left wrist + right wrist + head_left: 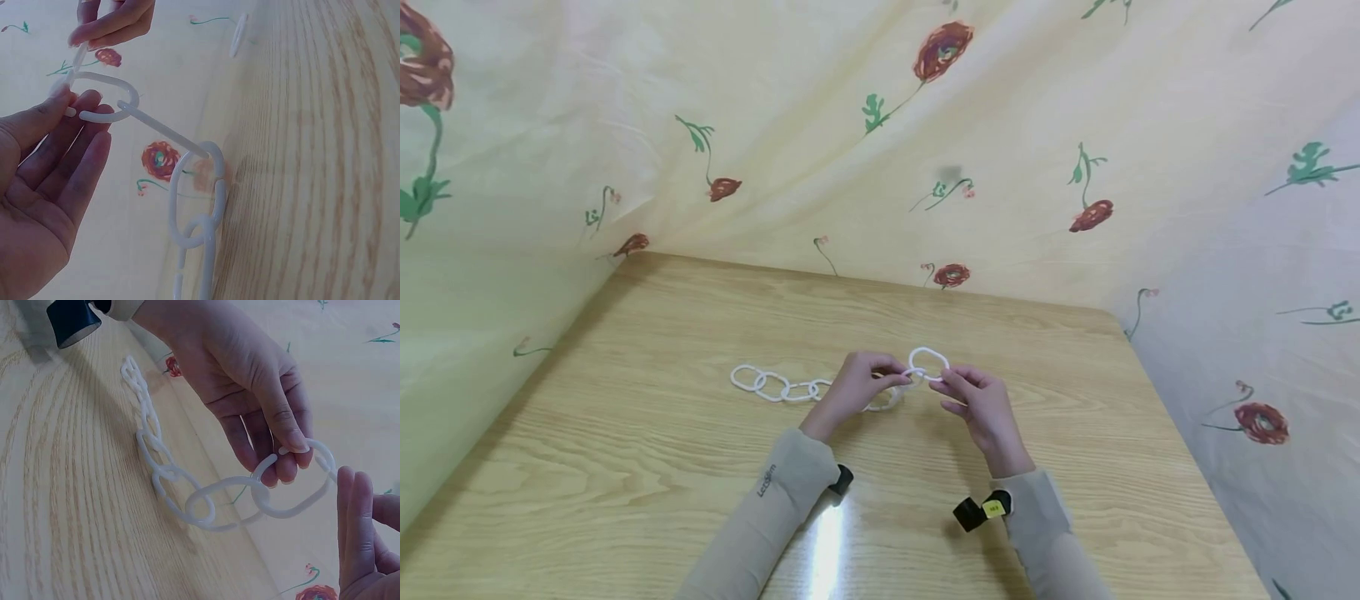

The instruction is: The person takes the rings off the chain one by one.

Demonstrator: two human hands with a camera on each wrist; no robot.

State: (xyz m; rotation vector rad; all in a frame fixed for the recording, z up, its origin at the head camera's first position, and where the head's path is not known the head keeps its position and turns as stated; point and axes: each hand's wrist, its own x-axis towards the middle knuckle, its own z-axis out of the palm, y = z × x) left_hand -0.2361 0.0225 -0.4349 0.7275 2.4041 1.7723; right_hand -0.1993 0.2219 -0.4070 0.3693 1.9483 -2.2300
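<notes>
A chain of white plastic links point(772, 399) runs over the wooden table from the left toward the hands. My left hand point(853, 383) pinches the link at its right end between thumb and fingers. That end link point(109, 79) has a gap in its side, right at the left fingertips, and hangs raised with the links beside it. My right hand point(981, 408) pinches another white link point(927, 349), upright and overlapping the end link at the left fingertips. In the right wrist view the right fingers partly hide this link.
The wooden table point(662, 475) extends around both hands. A flower-printed cloth point(820, 125) hangs behind it and at both sides. Dark wrist devices point(970, 514) sit at the sleeve cuffs. A white oval point(239, 34) shows far off in the left wrist view.
</notes>
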